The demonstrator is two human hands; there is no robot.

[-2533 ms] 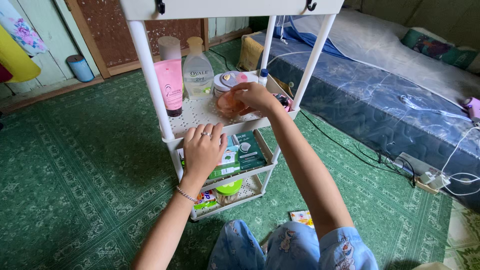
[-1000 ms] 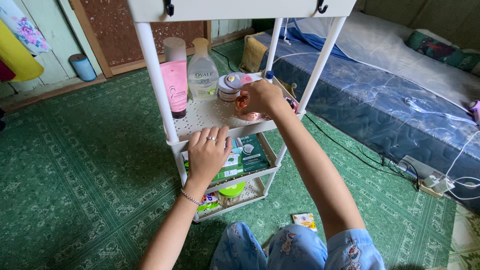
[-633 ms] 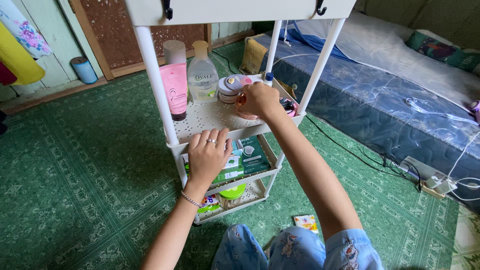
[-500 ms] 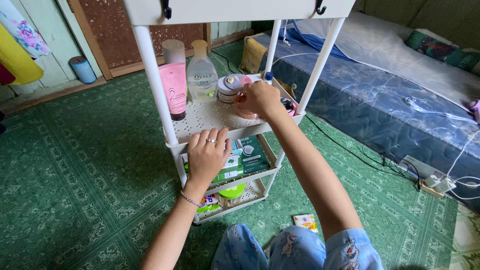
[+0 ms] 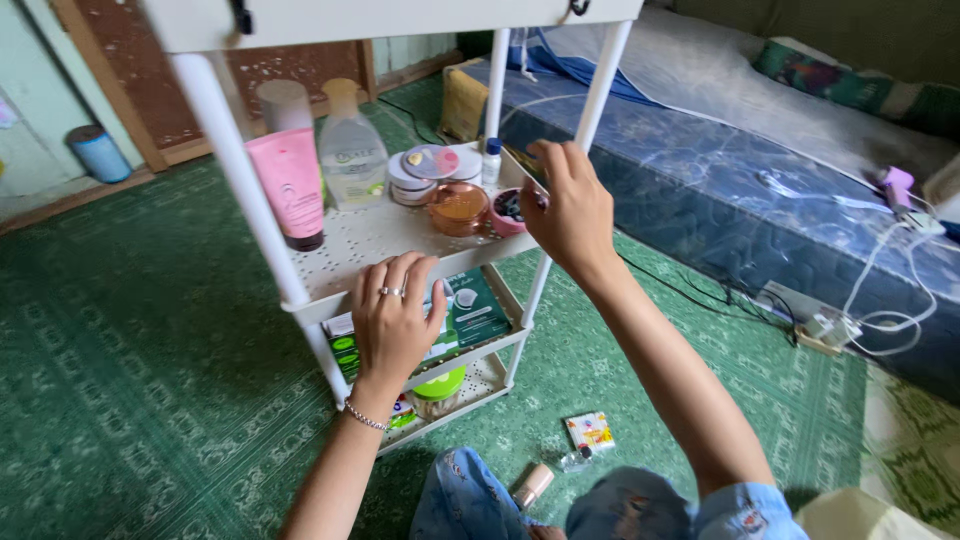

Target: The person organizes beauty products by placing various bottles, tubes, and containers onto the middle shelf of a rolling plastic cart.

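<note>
Nearest the camera, the left hand [image 5: 392, 320] was laid flat, fingers spread, on the front rim of the white shelf rack [image 5: 330, 290]; nothing was held in it, and the rim was only pressed upon. Just beyond that rim, on the rack's perforated middle tier, the amber jar [image 5: 458, 207] was seen standing upright, touching nothing but the tier, with a small pink pot [image 5: 508, 211] just beside it at the tier's right edge. The jar was judged to be light and rigid, probably smooth plastic or glass and so somewhat slippery; it would best be taken around its round side wall or lid rim, with fingers opposed to the thumb. The right hand [image 5: 570, 205] was held at the rack's right rear post, just beyond the pink pot, its fingers curled towards a dark, flat object whose kind could not be told; whether that object was actually gripped could not be told either. The amber jar therefore lay apart from that hand, towards the tier's middle. Farther back on the tier, stacked round tins [image 5: 430, 170], a clear bottle [image 5: 351, 150] and a pink tube [image 5: 290, 180] were ranged.
</note>
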